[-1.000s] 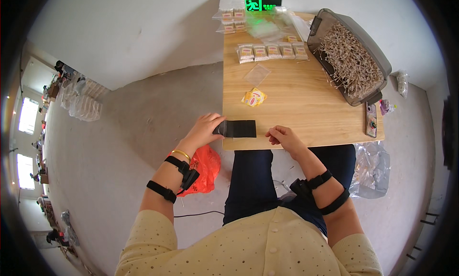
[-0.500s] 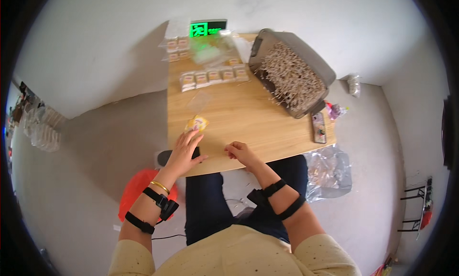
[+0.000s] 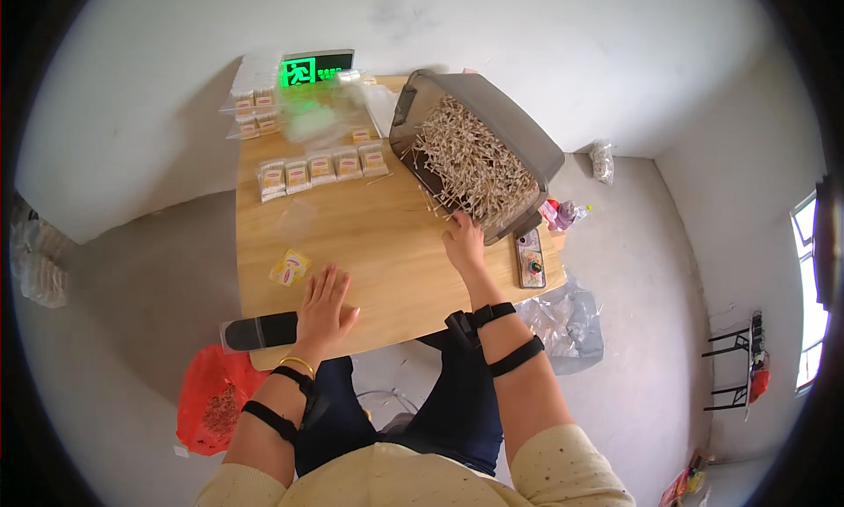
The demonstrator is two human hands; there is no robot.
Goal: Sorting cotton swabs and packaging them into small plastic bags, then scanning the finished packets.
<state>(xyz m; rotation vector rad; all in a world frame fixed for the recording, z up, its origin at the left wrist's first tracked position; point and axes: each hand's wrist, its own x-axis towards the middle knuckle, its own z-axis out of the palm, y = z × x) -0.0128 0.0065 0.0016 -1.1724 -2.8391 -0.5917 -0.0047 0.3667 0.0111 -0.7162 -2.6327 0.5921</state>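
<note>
My left hand (image 3: 325,309) lies palm down on the wooden table (image 3: 378,261), fingers stretched and holding nothing. Just beyond its fingertips are yellow-and-white cards (image 3: 290,268), with a flat clear bag (image 3: 297,215) farther off. My right hand (image 3: 464,243) reaches to the near lip of a grey plastic bin (image 3: 534,147) tipped on its side. Loose cotton swabs (image 3: 475,147) fill the bin and spill at its lip, by my right fingertips. The fingers there are bunched; whatever they pinch is too small to make out.
Filled swab packs (image 3: 322,167) stand in a row, with more stacked (image 3: 255,112) beside a lit green sign (image 3: 312,70). A phone (image 3: 530,259) lies right of the bin. A black flat object (image 3: 264,331) sits at the left edge; a red bag (image 3: 211,401) is below.
My right hand has moved forward and right, from the table's near edge to the bin's lip. My left hand has drawn back from the cards and flattened. The view has shifted right.
</note>
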